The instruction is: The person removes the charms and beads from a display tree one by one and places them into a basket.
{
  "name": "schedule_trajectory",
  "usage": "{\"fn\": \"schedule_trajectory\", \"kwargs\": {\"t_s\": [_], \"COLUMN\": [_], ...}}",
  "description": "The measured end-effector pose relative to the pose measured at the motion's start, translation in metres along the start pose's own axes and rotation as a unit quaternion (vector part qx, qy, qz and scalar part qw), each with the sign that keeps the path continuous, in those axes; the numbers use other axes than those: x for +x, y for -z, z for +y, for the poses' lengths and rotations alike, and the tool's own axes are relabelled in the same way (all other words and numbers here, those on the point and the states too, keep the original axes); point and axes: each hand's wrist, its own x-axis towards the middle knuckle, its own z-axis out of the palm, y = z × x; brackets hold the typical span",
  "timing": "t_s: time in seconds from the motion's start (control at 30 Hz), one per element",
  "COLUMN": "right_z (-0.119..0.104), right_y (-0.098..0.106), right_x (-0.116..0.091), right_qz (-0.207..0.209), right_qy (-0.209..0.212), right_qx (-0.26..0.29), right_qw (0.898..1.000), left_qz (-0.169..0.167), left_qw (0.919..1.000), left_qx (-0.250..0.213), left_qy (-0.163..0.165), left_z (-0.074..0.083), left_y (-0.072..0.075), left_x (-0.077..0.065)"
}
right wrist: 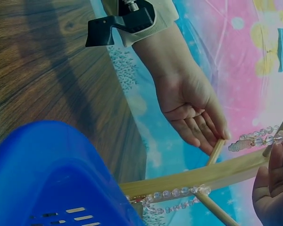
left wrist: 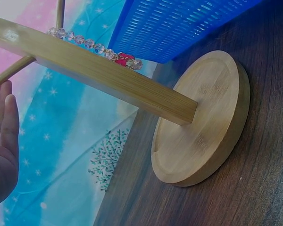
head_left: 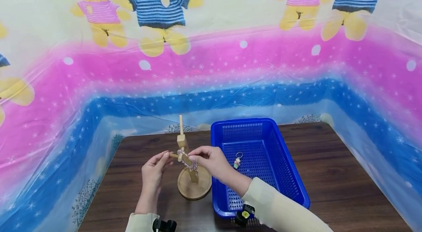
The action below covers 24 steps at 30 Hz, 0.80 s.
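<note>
A wooden stand (head_left: pixel 193 177) with a round base (left wrist: pixel 203 122) and side pegs stands on the table. My left hand (head_left: pixel 154 169) pinches the tip of one peg (right wrist: pixel 216 151) between thumb and fingers. My right hand (head_left: pixel 211 158) is at the stand's other side, its thumb and fingertips at a clear beaded bracelet (right wrist: pixel 269 140) by another peg. That bracelet carries a small pale charm. A second beaded bracelet (right wrist: pixel 177 193) hangs from a further peg; in the left wrist view beads (left wrist: pixel 89 43) with a red charm lie along the post. The right fingertips are partly cut off in the right wrist view.
A blue plastic basket (head_left: pixel 290 166) stands right of the stand, under my right forearm. Inside it lies a keychain (head_left: pixel 237 161) with a ring and small figure. The dark wooden table (head_left: pixel 333 173) meets a patterned cloth (head_left: pixel 211 60) behind.
</note>
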Motion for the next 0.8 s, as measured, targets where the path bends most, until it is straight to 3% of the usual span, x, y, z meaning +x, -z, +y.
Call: {"fn": "schedule_trajectory", "kwargs": {"t_s": [0.8], "right_z": [-0.017], "right_y": [-0.005], "right_x": [0.002], "right_qz": [-0.015], "right_qy": [0.006], "right_qx": [0.016], "right_qw": [1.000], "left_qz": [-0.008], "left_qw": [0.9994], "left_qx": [-0.031], "left_qy": [-0.009], "left_z": [-0.001], "left_y": [0.000], "left_x": [0.000]}}
